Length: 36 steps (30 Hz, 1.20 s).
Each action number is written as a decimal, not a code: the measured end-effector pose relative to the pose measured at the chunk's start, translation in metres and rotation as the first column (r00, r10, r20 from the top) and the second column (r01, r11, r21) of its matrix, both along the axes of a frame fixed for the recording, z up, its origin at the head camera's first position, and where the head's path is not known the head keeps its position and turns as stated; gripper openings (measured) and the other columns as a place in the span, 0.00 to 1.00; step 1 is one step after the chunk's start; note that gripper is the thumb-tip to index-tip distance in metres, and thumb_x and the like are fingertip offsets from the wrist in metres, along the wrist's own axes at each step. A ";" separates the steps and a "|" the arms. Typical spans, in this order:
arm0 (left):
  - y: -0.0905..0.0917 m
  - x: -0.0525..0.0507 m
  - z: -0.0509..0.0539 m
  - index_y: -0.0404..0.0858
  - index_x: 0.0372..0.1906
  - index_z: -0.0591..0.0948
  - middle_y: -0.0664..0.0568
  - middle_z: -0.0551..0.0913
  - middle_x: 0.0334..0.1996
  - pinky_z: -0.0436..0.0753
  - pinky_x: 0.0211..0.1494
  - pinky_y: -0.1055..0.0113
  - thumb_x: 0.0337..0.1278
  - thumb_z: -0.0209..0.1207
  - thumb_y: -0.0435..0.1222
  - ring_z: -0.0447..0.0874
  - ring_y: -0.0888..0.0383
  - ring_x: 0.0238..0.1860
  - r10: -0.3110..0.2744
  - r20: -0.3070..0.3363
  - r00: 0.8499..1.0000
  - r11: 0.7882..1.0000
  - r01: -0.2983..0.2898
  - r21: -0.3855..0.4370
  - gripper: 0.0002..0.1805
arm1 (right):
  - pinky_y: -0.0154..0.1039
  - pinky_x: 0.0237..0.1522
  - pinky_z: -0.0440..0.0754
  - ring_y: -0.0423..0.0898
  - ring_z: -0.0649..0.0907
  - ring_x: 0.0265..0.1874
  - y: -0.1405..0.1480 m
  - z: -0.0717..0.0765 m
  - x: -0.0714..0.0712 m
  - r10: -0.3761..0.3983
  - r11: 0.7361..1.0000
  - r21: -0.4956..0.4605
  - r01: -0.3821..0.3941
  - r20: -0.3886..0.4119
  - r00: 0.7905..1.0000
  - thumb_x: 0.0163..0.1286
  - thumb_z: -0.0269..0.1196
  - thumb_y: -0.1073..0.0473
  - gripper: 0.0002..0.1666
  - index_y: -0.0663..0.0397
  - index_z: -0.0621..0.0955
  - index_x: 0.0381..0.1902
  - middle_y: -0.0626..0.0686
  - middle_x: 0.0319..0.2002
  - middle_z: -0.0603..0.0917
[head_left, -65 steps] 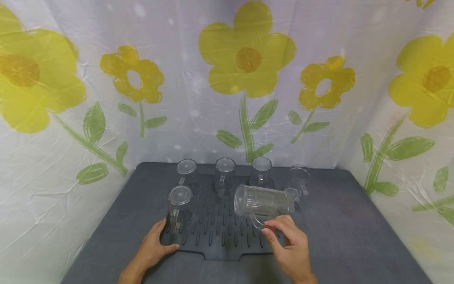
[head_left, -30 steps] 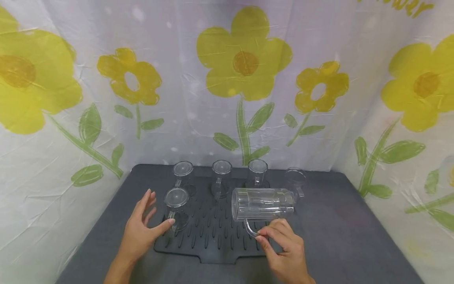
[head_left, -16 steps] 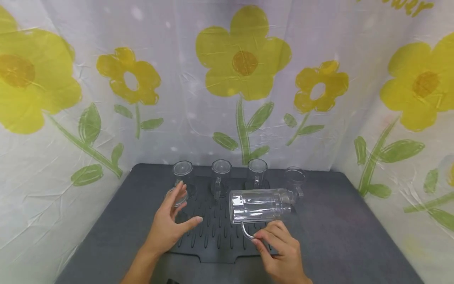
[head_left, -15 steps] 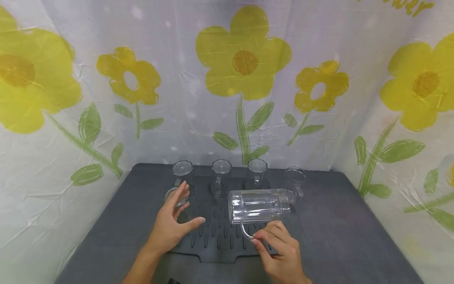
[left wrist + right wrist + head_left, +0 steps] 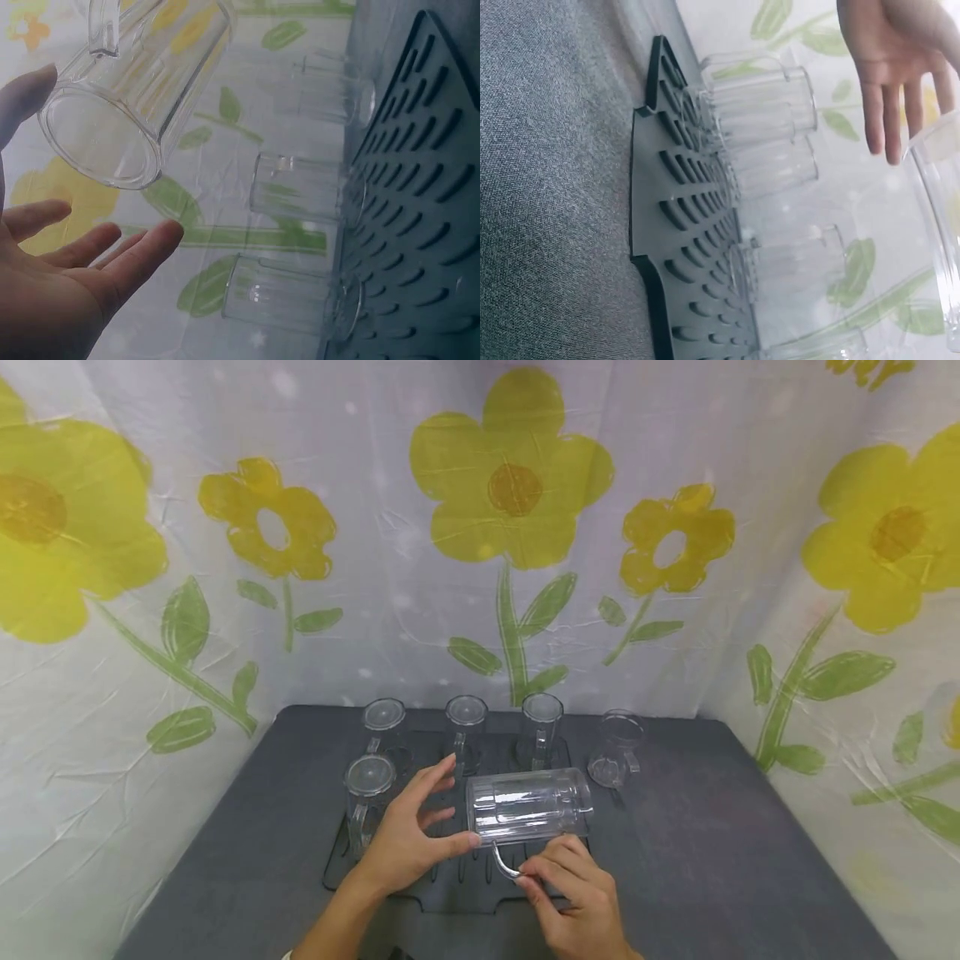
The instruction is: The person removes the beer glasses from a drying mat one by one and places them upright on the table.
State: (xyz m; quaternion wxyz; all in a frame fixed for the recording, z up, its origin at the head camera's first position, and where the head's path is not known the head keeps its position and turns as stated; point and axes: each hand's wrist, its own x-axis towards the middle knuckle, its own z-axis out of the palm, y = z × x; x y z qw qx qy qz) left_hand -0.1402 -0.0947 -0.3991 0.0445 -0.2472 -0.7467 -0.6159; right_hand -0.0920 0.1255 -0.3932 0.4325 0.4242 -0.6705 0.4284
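A clear glass mug [image 5: 528, 806] hangs on its side above the black ribbed drying mat [image 5: 457, 902]. Its base faces left and its handle points down toward me. My right hand [image 5: 573, 893] pinches the handle between thumb and fingers. Close to the base is my left hand [image 5: 412, 831], palm turned toward it and fingers extended. In the left wrist view, the thumb of that hand lies at the rim of the mug's base [image 5: 97, 139]; whether it touches, I cannot tell. An upside-down glass mug [image 5: 370, 777] stands on the mat just left of my left hand.
Three more upside-down mugs line the mat's back: left [image 5: 384, 717], middle [image 5: 467, 714] and right [image 5: 542, 714]. Another clear mug [image 5: 618, 747] stands on the grey tabletop [image 5: 712, 860], right of the mat. A flowered curtain [image 5: 405, 635] surrounds the table at the back and sides.
My left hand has moved from the front-left mug rightward to the held mug's base. The held mug and my right hand have shifted left and slightly toward me.
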 end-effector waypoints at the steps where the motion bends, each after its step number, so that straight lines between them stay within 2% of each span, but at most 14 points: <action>1: 0.001 0.000 0.000 0.43 0.74 0.61 0.47 0.63 0.67 0.76 0.57 0.57 0.45 0.75 0.37 0.62 0.42 0.66 -0.010 0.003 1.000 1.000 0.010 0.002 0.50 | 0.32 0.32 0.74 0.45 0.74 0.26 0.000 -0.001 0.000 0.000 1.000 0.001 0.000 -0.001 1.000 0.70 0.62 0.62 0.14 0.64 0.81 0.25 0.50 0.24 0.78; 7: 0.004 0.000 -0.002 0.43 0.72 0.65 0.49 0.66 0.65 0.77 0.57 0.58 0.46 0.74 0.36 0.65 0.45 0.64 -0.060 0.010 0.998 0.998 0.060 0.011 0.46 | 0.32 0.31 0.73 0.45 0.74 0.27 0.000 -0.003 0.002 0.003 1.000 0.006 -0.003 0.012 1.000 0.69 0.63 0.61 0.13 0.64 0.81 0.26 0.50 0.25 0.79; 15: 0.004 -0.001 -0.005 0.37 0.69 0.69 0.45 0.70 0.62 0.79 0.54 0.61 0.46 0.74 0.34 0.68 0.43 0.59 -0.103 0.034 0.994 0.994 0.102 0.039 0.42 | 0.31 0.31 0.73 0.46 0.75 0.27 -0.001 -0.004 0.003 0.006 1.000 0.021 -0.006 0.022 1.000 0.70 0.62 0.61 0.13 0.64 0.81 0.26 0.51 0.25 0.79; 19: 0.004 -0.002 -0.005 0.36 0.67 0.70 0.43 0.71 0.59 0.80 0.51 0.61 0.47 0.73 0.33 0.70 0.42 0.56 -0.101 0.042 0.994 0.994 0.098 0.052 0.39 | 0.32 0.31 0.75 0.46 0.76 0.28 0.000 -0.004 0.002 0.020 1.000 0.024 -0.020 0.008 1.000 0.70 0.62 0.62 0.12 0.64 0.82 0.28 0.52 0.26 0.80; 24: 0.006 -0.003 -0.005 0.37 0.65 0.72 0.43 0.71 0.60 0.81 0.51 0.61 0.47 0.73 0.34 0.70 0.42 0.57 -0.084 0.063 0.994 0.995 0.080 0.061 0.38 | 0.33 0.35 0.76 0.48 0.77 0.31 0.002 -0.003 0.002 0.044 0.999 0.021 -0.044 0.007 0.999 0.69 0.63 0.62 0.07 0.63 0.84 0.36 0.55 0.32 0.81; 27: 0.008 -0.003 -0.005 0.37 0.65 0.72 0.43 0.71 0.60 0.81 0.51 0.61 0.45 0.74 0.33 0.70 0.43 0.57 -0.075 0.069 0.995 0.995 0.070 0.073 0.38 | 0.33 0.39 0.76 0.50 0.77 0.34 0.004 -0.006 0.001 0.037 0.999 -0.039 -0.037 0.006 0.999 0.67 0.65 0.63 0.09 0.64 0.84 0.41 0.59 0.36 0.80; 29: 0.008 -0.003 -0.005 0.37 0.65 0.73 0.44 0.71 0.59 0.80 0.51 0.61 0.45 0.74 0.33 0.71 0.43 0.57 -0.063 0.069 0.996 0.995 0.058 0.077 0.38 | 0.33 0.41 0.77 0.51 0.78 0.36 0.006 -0.011 -0.001 0.032 0.992 -0.123 -0.030 0.012 0.999 0.64 0.66 0.67 0.10 0.69 0.83 0.41 0.62 0.37 0.79; 31: 0.008 -0.002 -0.005 0.37 0.65 0.73 0.44 0.72 0.58 0.80 0.51 0.62 0.45 0.74 0.33 0.71 0.43 0.56 -0.052 0.064 0.997 0.996 0.047 0.079 0.38 | 0.32 0.43 0.78 0.50 0.78 0.38 0.009 -0.018 -0.002 0.011 0.973 -0.231 0.006 0.072 0.997 0.62 0.66 0.72 0.11 0.74 0.81 0.42 0.65 0.38 0.78; 33: 0.008 -0.002 -0.006 0.38 0.64 0.73 0.45 0.72 0.57 0.80 0.51 0.62 0.45 0.74 0.32 0.71 0.44 0.56 -0.039 0.062 0.997 0.996 0.034 0.081 0.38 | 0.32 0.44 0.78 0.49 0.79 0.39 0.012 -0.027 -0.001 -0.006 0.931 -0.356 0.077 0.196 0.981 0.60 0.64 0.78 0.11 0.78 0.79 0.41 0.66 0.38 0.77; 34: 0.008 -0.002 -0.006 0.38 0.64 0.73 0.45 0.72 0.57 0.80 0.51 0.62 0.44 0.74 0.32 0.71 0.44 0.56 -0.034 0.062 0.997 0.996 0.028 0.086 0.37 | 0.31 0.44 0.79 0.48 0.79 0.38 0.013 -0.030 0.000 -0.010 0.902 -0.411 0.132 0.286 0.958 0.60 0.63 0.79 0.11 0.79 0.78 0.42 0.65 0.37 0.78; 35: 0.008 -0.002 -0.006 0.38 0.64 0.73 0.45 0.73 0.57 0.81 0.51 0.61 0.44 0.74 0.32 0.72 0.44 0.55 -0.027 0.063 0.998 0.996 0.021 0.089 0.38 | 0.31 0.43 0.79 0.47 0.80 0.37 0.013 -0.034 0.002 -0.019 0.870 -0.448 0.207 0.388 0.921 0.61 0.62 0.80 0.10 0.79 0.78 0.42 0.64 0.36 0.78; 36: 0.009 -0.002 -0.006 0.39 0.64 0.73 0.45 0.73 0.57 0.81 0.51 0.61 0.44 0.75 0.32 0.72 0.45 0.55 -0.021 0.063 0.998 0.995 0.015 0.094 0.38 | 0.30 0.41 0.80 0.46 0.80 0.36 0.013 -0.036 0.003 -0.012 0.839 -0.468 0.277 0.493 0.870 0.63 0.61 0.79 0.09 0.77 0.77 0.42 0.62 0.36 0.79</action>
